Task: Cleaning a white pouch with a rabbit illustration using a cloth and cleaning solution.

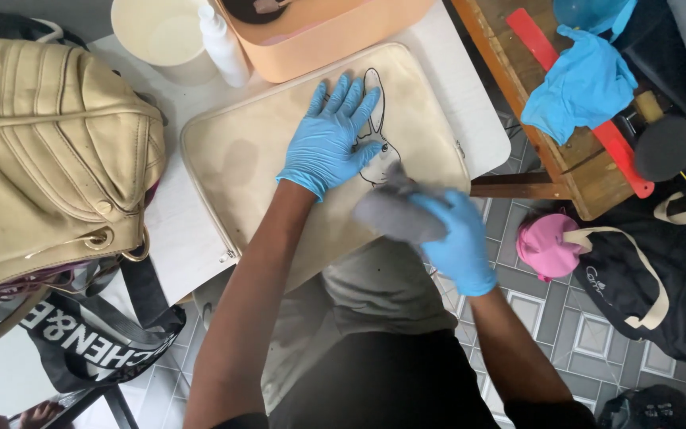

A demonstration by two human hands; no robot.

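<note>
While the left hand lies flat on the beige case, the right hand clutches a grey cloth.

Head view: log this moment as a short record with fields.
left hand: blue glove, palm flat on the beige flat case, fingers spread
right hand: blue glove, gripping a grey cloth against the case
case: lies on a white table, black line drawing on top
left of case: tan leather handbag
behind case: white bottle, peach tub
right: blue glove on wooden bench
</note>
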